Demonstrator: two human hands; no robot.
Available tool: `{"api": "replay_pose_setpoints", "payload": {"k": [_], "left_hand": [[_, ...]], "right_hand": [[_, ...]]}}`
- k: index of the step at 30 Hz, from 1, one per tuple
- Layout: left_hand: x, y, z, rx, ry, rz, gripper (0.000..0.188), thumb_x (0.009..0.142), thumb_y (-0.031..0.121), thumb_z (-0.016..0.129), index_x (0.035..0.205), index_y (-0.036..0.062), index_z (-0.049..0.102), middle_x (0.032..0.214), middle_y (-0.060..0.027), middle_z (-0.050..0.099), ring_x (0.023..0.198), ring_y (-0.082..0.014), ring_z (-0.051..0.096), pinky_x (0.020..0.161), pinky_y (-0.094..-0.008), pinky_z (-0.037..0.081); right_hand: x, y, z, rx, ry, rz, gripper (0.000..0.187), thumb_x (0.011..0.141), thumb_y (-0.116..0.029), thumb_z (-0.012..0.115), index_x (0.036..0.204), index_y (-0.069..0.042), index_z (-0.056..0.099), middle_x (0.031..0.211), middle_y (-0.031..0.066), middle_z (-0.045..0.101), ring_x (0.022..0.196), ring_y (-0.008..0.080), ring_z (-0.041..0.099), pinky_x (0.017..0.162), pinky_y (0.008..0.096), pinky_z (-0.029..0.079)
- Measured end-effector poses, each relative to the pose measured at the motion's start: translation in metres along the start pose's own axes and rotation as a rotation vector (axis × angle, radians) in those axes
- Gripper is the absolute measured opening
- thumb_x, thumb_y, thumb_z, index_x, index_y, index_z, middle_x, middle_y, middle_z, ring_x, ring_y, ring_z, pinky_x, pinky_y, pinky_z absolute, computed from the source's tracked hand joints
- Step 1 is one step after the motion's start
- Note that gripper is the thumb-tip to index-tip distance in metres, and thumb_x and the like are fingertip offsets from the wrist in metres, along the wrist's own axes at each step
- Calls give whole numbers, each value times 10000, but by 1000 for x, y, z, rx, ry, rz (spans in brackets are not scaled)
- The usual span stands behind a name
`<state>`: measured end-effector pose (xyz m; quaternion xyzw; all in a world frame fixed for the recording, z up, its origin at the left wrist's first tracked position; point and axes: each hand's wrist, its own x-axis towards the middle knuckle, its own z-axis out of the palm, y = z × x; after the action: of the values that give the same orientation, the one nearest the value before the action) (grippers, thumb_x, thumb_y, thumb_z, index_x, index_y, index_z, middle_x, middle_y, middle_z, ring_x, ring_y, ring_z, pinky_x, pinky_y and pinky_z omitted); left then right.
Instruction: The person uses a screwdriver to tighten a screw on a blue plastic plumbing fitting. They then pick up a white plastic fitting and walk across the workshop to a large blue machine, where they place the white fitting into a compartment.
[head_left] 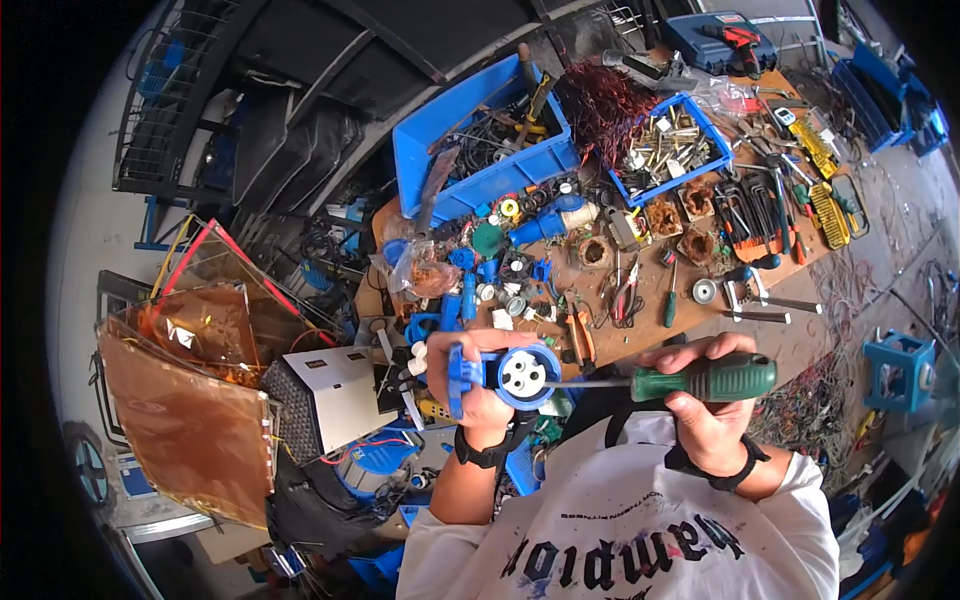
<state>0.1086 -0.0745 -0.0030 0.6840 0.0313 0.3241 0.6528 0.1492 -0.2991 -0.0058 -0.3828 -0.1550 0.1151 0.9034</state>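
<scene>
My left hand (480, 405) is closed around a blue industrial socket (528, 400) with its hinged lid (457, 382) flipped open to the left. The socket's round white insert (523, 374), with several dark holes, faces up toward me. In my right hand (722, 440), the fingers wrap the ribbed green handle of a screwdriver (712, 378). Its shaft points left, and the tip reaches the right edge of the socket; whether it sits in a hole or a screw cannot be told. Both hands are above the near edge of the cluttered workbench (640, 335).
Across the bench stand a blue bin (490, 185) of cables and a blue tray (675, 185) of metal pins. Pliers (580, 335), another green screwdriver (670, 305) and loose socket parts lie nearer. A red drill (742, 45) rests far right; a speaker-like box (330, 395) is at left.
</scene>
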Motion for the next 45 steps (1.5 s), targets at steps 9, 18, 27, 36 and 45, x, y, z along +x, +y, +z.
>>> {"api": "replay_pose_setpoints", "payload": {"k": [9,18,27,36,45], "left_hand": [[11,21,8,-176,-121,218,604,838,617,583,965,81,336,839,-265,662,724,-344,692,632,-413,591],[19,37,16,-137,-105,312,619,836,654,545,950,85,331,827,-265,668,677,-325,684,610,-375,583],[18,55,33,10,-47,299,747,739,769,504,936,74,310,737,-262,649,574,-337,660,517,-393,581],[11,60,29,68,-16,261,762,742,780,488,941,66,309,720,-263,645,566,-335,662,520,-399,582],[9,69,37,144,16,302,759,766,806,411,922,71,300,684,-231,645,532,-291,649,497,-339,559]], "right_hand": [[25,-51,7,-276,-371,-274,575,746,63,740,1116,-69,320,969,202,621,964,393,646,844,506,545],[31,-75,29,-249,-254,-502,573,720,47,773,1102,-56,359,935,199,616,867,390,663,763,463,588],[37,-76,43,-428,-420,-514,601,681,67,794,1120,-60,403,982,195,641,922,374,673,783,470,571],[34,-72,50,-397,-421,-473,506,668,47,817,1042,-39,488,1007,186,656,964,359,668,803,447,571],[38,-83,51,-593,-570,-533,647,687,53,800,1134,-41,341,992,211,613,917,383,666,749,450,578]]}}
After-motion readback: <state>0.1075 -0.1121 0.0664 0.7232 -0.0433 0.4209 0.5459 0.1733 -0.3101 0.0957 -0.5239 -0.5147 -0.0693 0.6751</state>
